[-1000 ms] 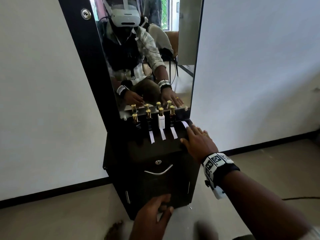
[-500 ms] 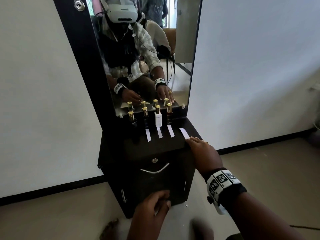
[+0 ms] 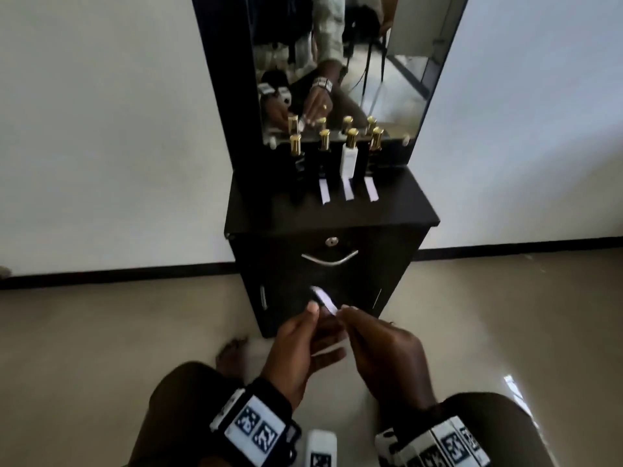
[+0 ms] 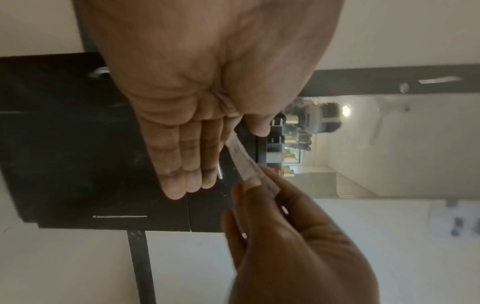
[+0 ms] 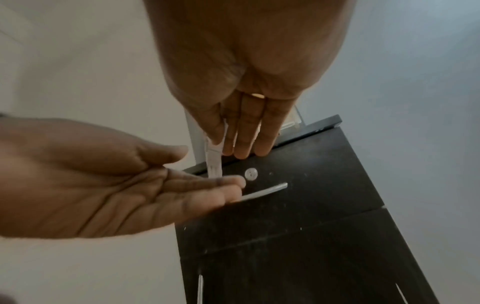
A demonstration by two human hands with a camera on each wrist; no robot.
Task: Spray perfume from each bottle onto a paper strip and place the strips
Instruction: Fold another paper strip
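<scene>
A white paper strip [image 3: 324, 299] [image 4: 244, 162] [image 5: 214, 164] is held in the air in front of the black cabinet's drawer. My right hand [image 3: 381, 348] [image 5: 241, 133] pinches one end between thumb and forefinger. My left hand [image 3: 303, 342] [image 4: 187, 156] lies open, palm up, and the strip's other end touches its straight fingers. On the cabinet top [image 3: 397, 210], by the mirror, stand three black gold-capped bottles [image 3: 296, 163] and one white bottle [image 3: 349, 156]. Three strips [image 3: 348, 190] lie in front of the three right-hand bottles; none lies before the leftmost one.
The cabinet has a curved metal drawer handle [image 3: 328, 259] and a lock above it. A tall mirror [image 3: 387, 79] rises behind the bottles. White walls flank the cabinet. My knees and a bare foot [image 3: 232, 352] are on the beige floor below.
My right hand has lifted the fourth strip off the cabinet's right front corner and brought it down to my left hand. The view has tilted downward.
</scene>
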